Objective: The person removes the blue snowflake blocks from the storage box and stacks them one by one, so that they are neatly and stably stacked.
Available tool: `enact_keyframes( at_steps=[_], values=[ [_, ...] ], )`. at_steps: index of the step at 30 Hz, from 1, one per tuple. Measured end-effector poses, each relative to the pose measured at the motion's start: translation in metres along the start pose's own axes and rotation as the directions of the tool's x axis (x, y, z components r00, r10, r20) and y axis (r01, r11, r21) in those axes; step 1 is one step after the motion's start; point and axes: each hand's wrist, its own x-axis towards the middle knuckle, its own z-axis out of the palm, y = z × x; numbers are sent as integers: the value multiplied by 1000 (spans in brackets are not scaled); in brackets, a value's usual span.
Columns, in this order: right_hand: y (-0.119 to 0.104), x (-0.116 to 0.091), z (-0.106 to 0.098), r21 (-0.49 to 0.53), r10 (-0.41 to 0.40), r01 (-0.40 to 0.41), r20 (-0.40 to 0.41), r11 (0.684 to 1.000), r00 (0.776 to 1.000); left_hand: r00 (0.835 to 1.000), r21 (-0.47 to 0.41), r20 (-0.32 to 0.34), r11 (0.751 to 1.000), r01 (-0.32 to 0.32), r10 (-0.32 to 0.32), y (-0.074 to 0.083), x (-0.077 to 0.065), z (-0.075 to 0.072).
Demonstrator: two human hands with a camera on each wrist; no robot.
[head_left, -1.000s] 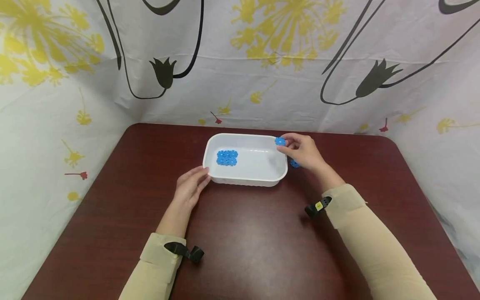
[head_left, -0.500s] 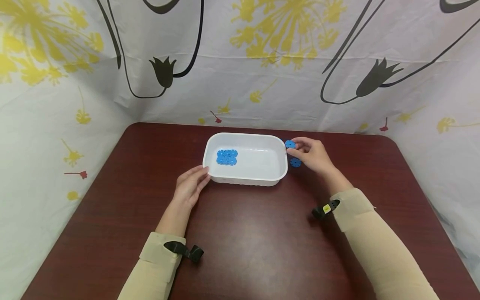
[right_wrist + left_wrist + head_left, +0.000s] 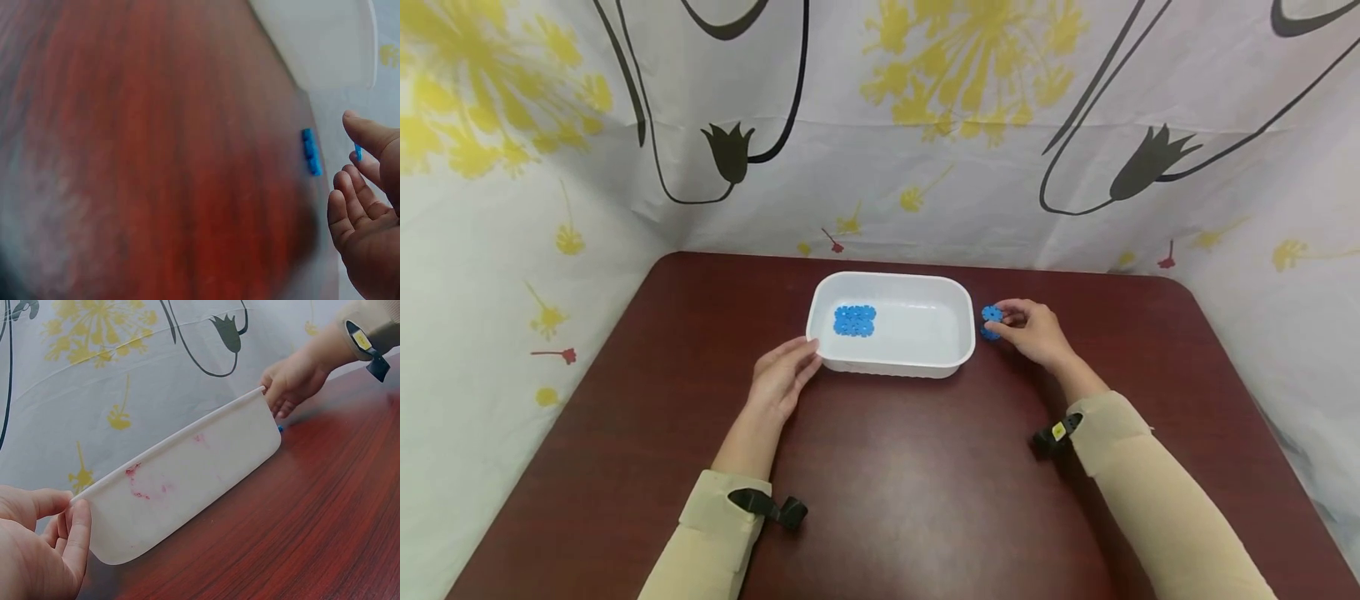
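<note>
My left hand (image 3: 777, 380) grips the near left corner of a white plastic tray (image 3: 891, 362), thumb on the rim and fingers against the outside wall. In the tray's left half lie several blue snowflake discs (image 3: 854, 321), set close together in rows. My right hand (image 3: 1033, 335), to the right of the tray, pinches one blue snowflake disc (image 3: 992, 313) between thumb and forefinger. Just below that disc, a small stack of blue snowflake discs (image 3: 310, 152) rests on the table; in the head view the held disc overlaps it.
The dark red-brown table (image 3: 895, 467) has rounded far corners. Behind it hangs a white cloth (image 3: 970, 200) with yellow and dark flower prints. Pinkish stains (image 3: 145, 481) mark the tray's outer wall.
My right hand has moved from over the tray's far right corner, right and then nearer, with the disc still pinched, to the stack. My left hand stays on the tray.
</note>
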Motion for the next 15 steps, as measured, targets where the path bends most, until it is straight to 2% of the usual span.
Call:
enact_keyframes(
  at_steps=[7,15],
  values=[
    [11,-2,2,-33,-10,12,46,999,999,1000,-4,-1,1000,-9,9,-1,-1,1],
    [18,-1,5,-63,-65,68,48,996,997,1000,-3,-2,1000,-16,16,-3,-1,-2]
  ],
)
